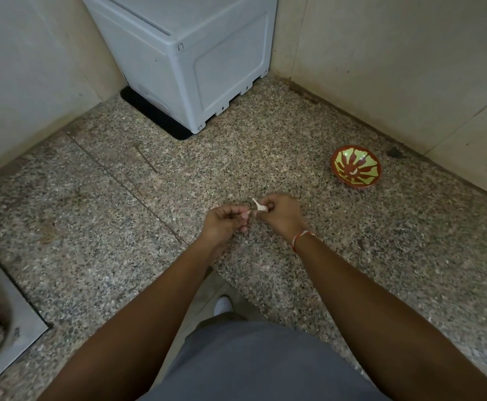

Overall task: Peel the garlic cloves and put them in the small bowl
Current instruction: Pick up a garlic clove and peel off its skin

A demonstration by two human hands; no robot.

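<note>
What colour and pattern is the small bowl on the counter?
The small bowl is red-brown with a yellow-green leaf-like pattern inside, seen in the head view.

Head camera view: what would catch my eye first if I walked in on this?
Probably the two hands meeting mid-frame over the speckled stone counter: the left hand and right hand both pinch a pale garlic clove between them. Next, the bright red-and-green small bowl sitting to the right near the wall, and the big white appliance in the far corner.

no legible text, labels, nos. or signs anywhere
</note>
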